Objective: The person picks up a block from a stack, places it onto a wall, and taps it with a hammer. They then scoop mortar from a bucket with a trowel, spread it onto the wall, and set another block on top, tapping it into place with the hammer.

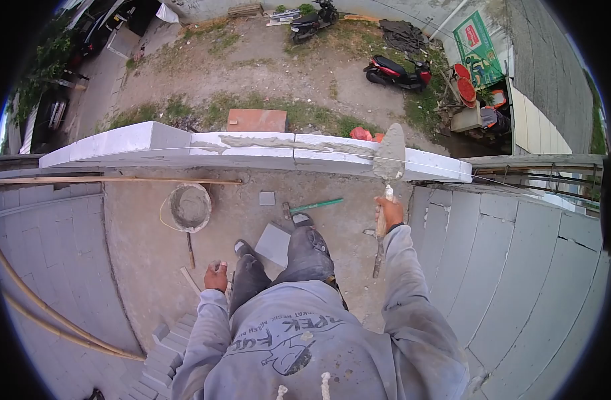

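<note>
Nearest, the person's left hand [216,276] hangs beside the leg, fingers loosely curled, with nothing visible in it. Farther forward, the right hand [391,215] is wrapped round the handle of a trowel [390,155], whose blade is over the right part of the low block wall [245,159]; contact cannot be told. The blade points away from the body, its long axis crossing the wall's length, tip leaning slightly right. Mortar [252,142] streaks the wall top, so the step in hand looks like bedding mortar; the next move seems to call for a steady, level blade near the taut string [339,149]. Beyond, a red motorbike [395,72] stands in the yard.
</note>
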The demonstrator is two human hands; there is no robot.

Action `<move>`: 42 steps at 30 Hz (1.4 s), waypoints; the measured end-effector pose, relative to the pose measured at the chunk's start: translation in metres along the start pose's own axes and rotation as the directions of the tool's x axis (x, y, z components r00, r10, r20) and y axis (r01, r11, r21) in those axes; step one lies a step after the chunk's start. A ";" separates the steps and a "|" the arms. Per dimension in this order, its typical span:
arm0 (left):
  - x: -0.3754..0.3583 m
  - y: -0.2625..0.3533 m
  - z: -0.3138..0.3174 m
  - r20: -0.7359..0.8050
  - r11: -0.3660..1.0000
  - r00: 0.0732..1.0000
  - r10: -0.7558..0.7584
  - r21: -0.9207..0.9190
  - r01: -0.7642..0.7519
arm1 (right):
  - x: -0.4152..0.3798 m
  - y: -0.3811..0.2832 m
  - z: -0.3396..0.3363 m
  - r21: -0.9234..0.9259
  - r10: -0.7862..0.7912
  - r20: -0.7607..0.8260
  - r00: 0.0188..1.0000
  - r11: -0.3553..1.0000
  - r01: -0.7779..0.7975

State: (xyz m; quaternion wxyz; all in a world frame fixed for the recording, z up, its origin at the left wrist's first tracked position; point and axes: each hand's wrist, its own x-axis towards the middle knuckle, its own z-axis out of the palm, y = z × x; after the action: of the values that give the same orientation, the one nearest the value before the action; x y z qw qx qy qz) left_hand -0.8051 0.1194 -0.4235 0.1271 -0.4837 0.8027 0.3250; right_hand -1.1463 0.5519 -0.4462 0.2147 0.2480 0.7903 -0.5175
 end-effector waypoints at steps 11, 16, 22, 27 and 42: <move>0.069 -0.060 -0.025 0.115 0.992 0.992 0.043 -0.121 -0.029 | -0.137 -0.040 0.237 0.368 0.301 0.430 0.851 0.802 -0.470; 0.111 -0.154 -0.048 -0.003 0.954 1.000 -0.011 -0.300 0.010 | -0.202 -0.010 0.386 0.324 0.318 0.428 0.846 0.820 -0.472; 0.098 -0.327 -0.097 -0.121 0.798 0.885 -0.449 -0.499 0.337 | -0.241 0.045 0.559 -0.351 0.412 0.481 0.774 0.899 -0.261; 0.034 -0.475 -0.061 -0.089 0.639 0.694 -0.715 -0.485 0.596 | -0.164 0.094 0.719 -0.731 0.097 0.672 0.734 -0.076 0.678; 0.038 -0.394 0.049 0.383 0.217 0.712 -0.589 -0.774 0.595 | -0.126 0.118 0.862 -0.571 0.275 0.707 0.651 -0.322 0.756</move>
State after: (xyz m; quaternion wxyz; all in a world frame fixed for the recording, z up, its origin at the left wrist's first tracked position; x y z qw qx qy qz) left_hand -0.4913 -0.0020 -0.6378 -0.0157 -0.7440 0.2803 0.6063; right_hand -0.9033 -0.2265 -0.7761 0.4273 -0.4189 0.7684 0.2270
